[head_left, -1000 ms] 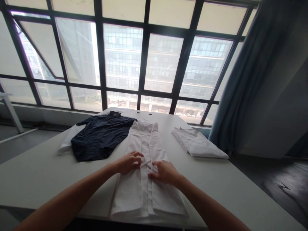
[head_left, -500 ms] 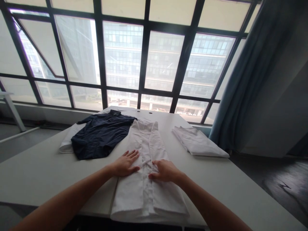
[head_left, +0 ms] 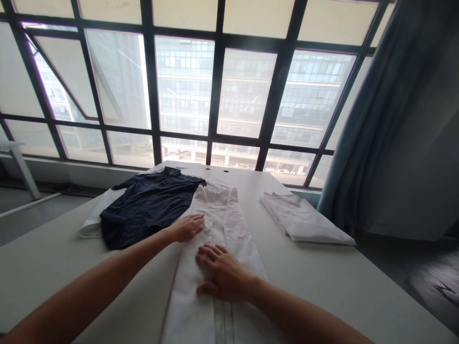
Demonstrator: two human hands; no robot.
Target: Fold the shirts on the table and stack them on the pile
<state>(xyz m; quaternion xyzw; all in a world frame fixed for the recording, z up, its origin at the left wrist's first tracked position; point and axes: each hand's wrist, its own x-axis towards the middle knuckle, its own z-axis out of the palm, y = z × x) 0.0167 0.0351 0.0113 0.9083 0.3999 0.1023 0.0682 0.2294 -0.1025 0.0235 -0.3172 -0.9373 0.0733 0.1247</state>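
Observation:
A white shirt (head_left: pixel 190 286), its sides folded in to make a long strip, lies lengthwise on the white table (head_left: pixel 136 282) in front of me. My left hand (head_left: pixel 188 228) rests on the upper left part of it, fingers stretched out. Lower down, across the middle, my right hand (head_left: pixel 224 272) lies palm down with its fingers extended and thumb apart. Neither hand grips the cloth. Part of the shirt's middle is hidden under my right hand and forearm.
Left of the white shirt a dark navy shirt (head_left: pixel 150 205) is spread over another white garment (head_left: pixel 92 224). A folded white garment (head_left: pixel 304 220) lies at the right. Large windows (head_left: pixel 182 86) stand behind the table, with a blue curtain (head_left: pixel 366 134) on the right.
My left hand has slid a little up the shirt. My right hand has moved left onto its middle, its fingers now flatter. The view has shifted slightly closer to the table.

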